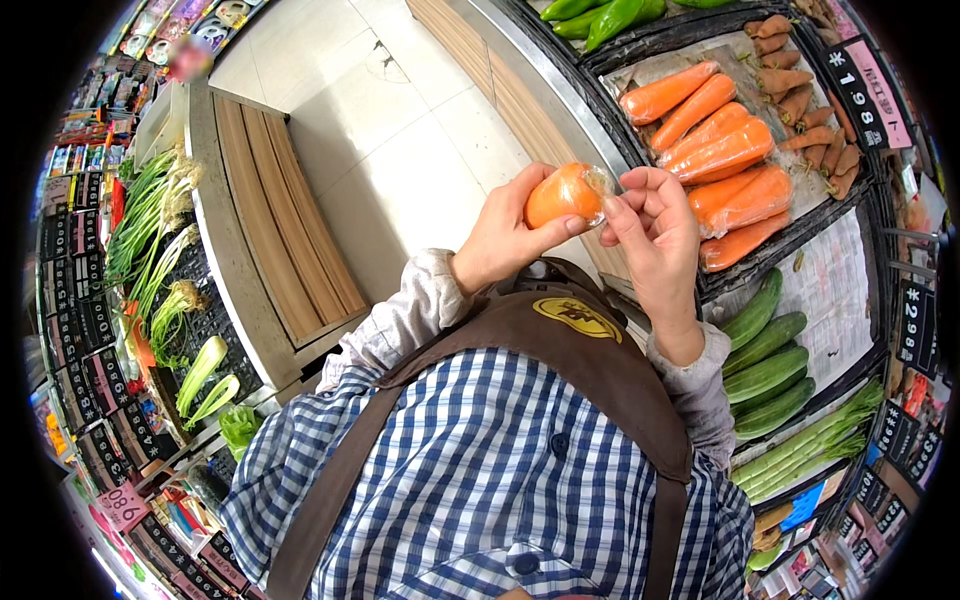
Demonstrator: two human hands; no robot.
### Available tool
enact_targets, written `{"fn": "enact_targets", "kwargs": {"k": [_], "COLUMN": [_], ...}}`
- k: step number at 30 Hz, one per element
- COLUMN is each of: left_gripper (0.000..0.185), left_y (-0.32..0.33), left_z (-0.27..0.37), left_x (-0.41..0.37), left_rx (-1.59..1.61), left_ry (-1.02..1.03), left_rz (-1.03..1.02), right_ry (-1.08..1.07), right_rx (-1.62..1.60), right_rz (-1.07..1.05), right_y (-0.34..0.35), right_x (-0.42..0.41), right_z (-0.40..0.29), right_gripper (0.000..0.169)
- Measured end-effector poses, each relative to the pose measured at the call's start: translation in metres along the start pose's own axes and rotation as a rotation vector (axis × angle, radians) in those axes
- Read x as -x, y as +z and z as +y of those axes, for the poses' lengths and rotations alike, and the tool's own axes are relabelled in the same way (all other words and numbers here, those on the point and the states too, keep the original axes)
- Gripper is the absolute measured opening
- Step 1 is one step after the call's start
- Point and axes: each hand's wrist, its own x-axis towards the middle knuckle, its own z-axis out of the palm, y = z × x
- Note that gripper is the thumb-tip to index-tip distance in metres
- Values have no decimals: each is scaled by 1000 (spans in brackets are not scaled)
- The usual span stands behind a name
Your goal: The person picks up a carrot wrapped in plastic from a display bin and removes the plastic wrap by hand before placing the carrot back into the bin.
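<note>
My left hand (499, 236) is wrapped around an orange carrot (559, 199) in clear plastic film, seen nearly end-on, thumb below and fingers above. At its right end the plastic film (599, 181) is bunched. My right hand (654, 236) has its thumb and fingers together at that bunched film and seems to pinch it; the exact contact is partly hidden. Just beyond my right hand lie several film-wrapped carrots (739, 196) on the display. Loose large carrots (667, 90) rest above them in the picture.
Small dirt-covered carrots (796, 101) lie beside the large ones. Cucumbers (769, 375) and green stalks (810, 442) fill nearby sections; green peppers (607, 19) are at top. A left-hand counter (281, 217) carries spring onions (154, 217). Tiled floor (390, 165) runs between the displays.
</note>
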Motion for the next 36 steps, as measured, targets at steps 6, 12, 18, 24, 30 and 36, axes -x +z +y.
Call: {"fn": "enact_targets", "kwargs": {"k": [6, 12, 18, 24, 30, 36], "left_gripper": [54, 54, 54, 53, 52, 51], "left_y": [-2, -3, -4, -2, -1, -2], "left_z": [-3, -6, -7, -11, -11, -12], "left_x": [2, 4, 4, 3, 0, -2], "left_rx": [15, 86, 87, 67, -82, -149], "left_ry": [78, 130, 175, 147, 150, 150], "left_rz": [17, 54, 47, 58, 112, 114], "right_ry": [69, 272, 342, 380, 482, 564], "right_rx": [-6, -339, -487, -624, -676, -630], "right_rz": [-16, -23, 4, -7, -40, -69], "right_y": [-9, -16, -16, -16, -20, -25], "right_x": [-1, 2, 5, 6, 3, 2], "right_z": [6, 12, 12, 14, 15, 17], "right_gripper": [11, 11, 9, 11, 11, 19]}}
